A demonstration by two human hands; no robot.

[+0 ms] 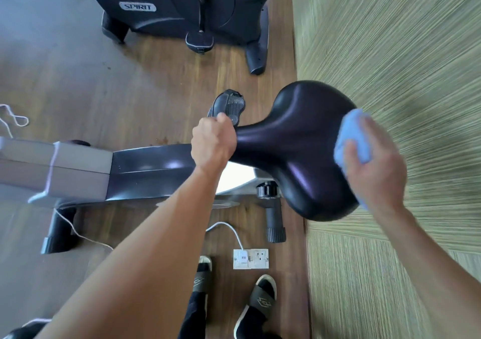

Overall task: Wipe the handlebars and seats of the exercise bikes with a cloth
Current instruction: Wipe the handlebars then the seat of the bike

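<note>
While the person stands close over the near bike, the scene reads like this, nearest first:

Feet: two sandalled feet stand on the wooden floor just beside a floor socket, near enough for both arms to reach the saddle.

Left hand: the left hand closes in a fist round the narrow nose of the seat, fingers curled tight about it, probably to steady the saddle against the push of wiping.

Right hand: the right hand presses a light blue cloth against the wide rear edge of the seat, on the wall side; its fingers lie fairly straight and close together over the bunched cloth, which spreads the pressure. Blur hides finer detail.

Seat: black and glossy, it sits on its post above the grey frame, between the two hands.

Step in hand: wiping the back rim of this saddle, by the look of it; the handlebars are out of view.

Pedal: one pedal shows just beyond the left fist.

Second bike: a dark exercise bike marked SPIRIT stands farther off, its seat unseen.

Wall: a green textured wall runs along the right.
</note>
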